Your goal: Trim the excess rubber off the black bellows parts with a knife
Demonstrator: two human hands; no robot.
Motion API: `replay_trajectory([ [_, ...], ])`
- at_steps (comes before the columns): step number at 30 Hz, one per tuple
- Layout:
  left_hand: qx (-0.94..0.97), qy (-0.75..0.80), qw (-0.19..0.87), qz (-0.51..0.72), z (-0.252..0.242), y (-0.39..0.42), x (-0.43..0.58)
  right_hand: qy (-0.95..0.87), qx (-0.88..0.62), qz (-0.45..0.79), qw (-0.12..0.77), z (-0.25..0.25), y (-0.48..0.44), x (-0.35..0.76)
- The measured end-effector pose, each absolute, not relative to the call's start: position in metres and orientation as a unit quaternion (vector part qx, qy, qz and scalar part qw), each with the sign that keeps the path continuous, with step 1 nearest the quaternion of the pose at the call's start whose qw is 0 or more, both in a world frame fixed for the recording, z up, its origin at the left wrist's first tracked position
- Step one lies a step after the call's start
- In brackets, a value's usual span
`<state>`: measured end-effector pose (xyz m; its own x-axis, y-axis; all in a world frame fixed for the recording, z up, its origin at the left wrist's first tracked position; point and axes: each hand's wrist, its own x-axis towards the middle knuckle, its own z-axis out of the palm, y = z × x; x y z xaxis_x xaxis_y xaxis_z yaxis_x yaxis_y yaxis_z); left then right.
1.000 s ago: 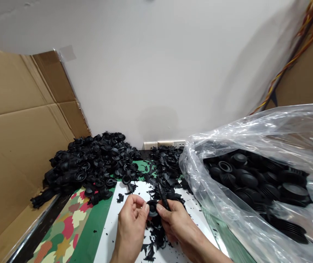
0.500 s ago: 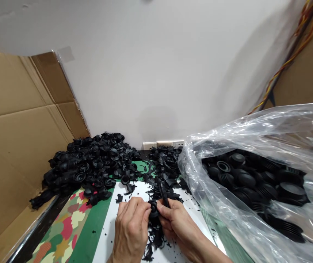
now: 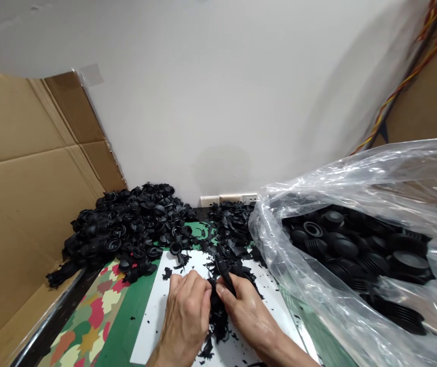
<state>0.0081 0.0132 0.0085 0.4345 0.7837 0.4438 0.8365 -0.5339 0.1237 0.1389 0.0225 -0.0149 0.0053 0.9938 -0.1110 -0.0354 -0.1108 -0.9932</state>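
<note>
My left hand [image 3: 187,316] and my right hand [image 3: 247,311] meet over a white sheet [image 3: 153,326] near the bottom middle. Both are closed round a small black rubber part [image 3: 213,298] pinched between them. A slim black tool [image 3: 223,270] sticks up from the fingers of my right hand. Black rubber scraps [image 3: 218,326] lie under and in front of the hands.
A heap of black ribbed rubber parts [image 3: 126,232] lies at the back left. A clear plastic bag [image 3: 356,244] with larger black parts fills the right. Cardboard [image 3: 23,168] walls the left side. A wall socket strip [image 3: 228,199] sits at the back.
My left hand has turned and closed further over the rubber part, which now shows less. Both hands have shifted slightly up the sheet.
</note>
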Motion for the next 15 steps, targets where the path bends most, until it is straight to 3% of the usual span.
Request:
replay_trajectory([
  [6, -0.849, -0.484, 0.070, -0.200, 0.004, 0.014, 0.011, -0.542, -0.535, 0.474, 0.442, -0.006, 0.017, 0.137],
  [10, -0.829, -0.496, 0.069, -0.248, 0.002, 0.013, 0.014, -0.531, -0.520, 0.494, 0.452, -0.004, 0.015, 0.137],
  [12, -0.804, -0.512, 0.006, -0.303, 0.003, 0.014, 0.013, -0.504, -0.516, 0.514, 0.465, -0.007, 0.017, 0.138],
  [15, -0.698, -0.552, -0.184, -0.417, 0.004, 0.019, 0.008, -0.418, -0.521, 0.582, 0.465, -0.015, 0.024, 0.137],
])
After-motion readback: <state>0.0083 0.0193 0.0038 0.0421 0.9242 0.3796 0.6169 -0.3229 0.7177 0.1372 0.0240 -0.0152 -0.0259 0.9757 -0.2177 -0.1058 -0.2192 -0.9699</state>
